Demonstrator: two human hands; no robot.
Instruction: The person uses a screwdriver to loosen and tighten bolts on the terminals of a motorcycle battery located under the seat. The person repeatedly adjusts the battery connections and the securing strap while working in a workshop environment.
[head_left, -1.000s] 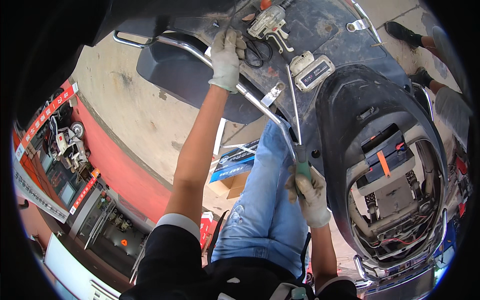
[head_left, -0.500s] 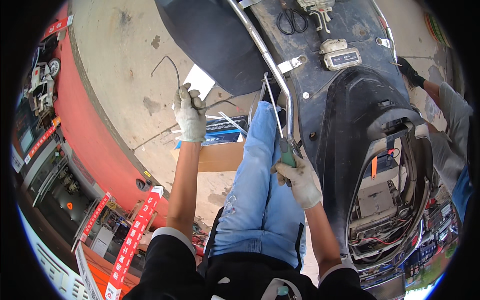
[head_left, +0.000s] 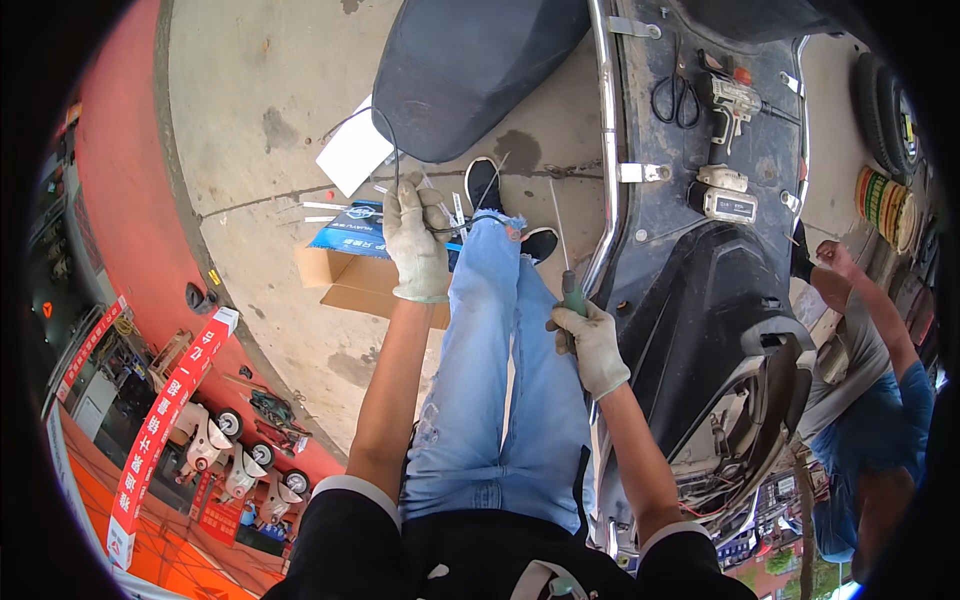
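My left hand [head_left: 419,250], in a pale work glove, is closed round a thin dark cable [head_left: 393,138]. One end of it loops up over the ground; the other crosses toward my knee. My gloved right hand [head_left: 598,352] grips a screwdriver [head_left: 572,292] by its green handle, the long thin shaft pointing up and away. Just right of it stands a dark scooter [head_left: 650,275] with a chrome side rail [head_left: 608,150] and an open seat bay. A cordless impact wrench [head_left: 722,150] and black-handled scissors [head_left: 677,98] lie on its footboard.
Beyond my left hand are an open cardboard box [head_left: 350,280], a white sheet [head_left: 355,150] and a black scooter seat [head_left: 465,75]. Another person [head_left: 870,430] is at the far right. A tire [head_left: 882,110] lies behind. A red-and-white barrier [head_left: 170,420] stands at left.
My view has shifted, and the scooter's footboard and seat now appear farther right. Both hands keep their hold on the cable and the screwdriver. The other person is more fully in view.
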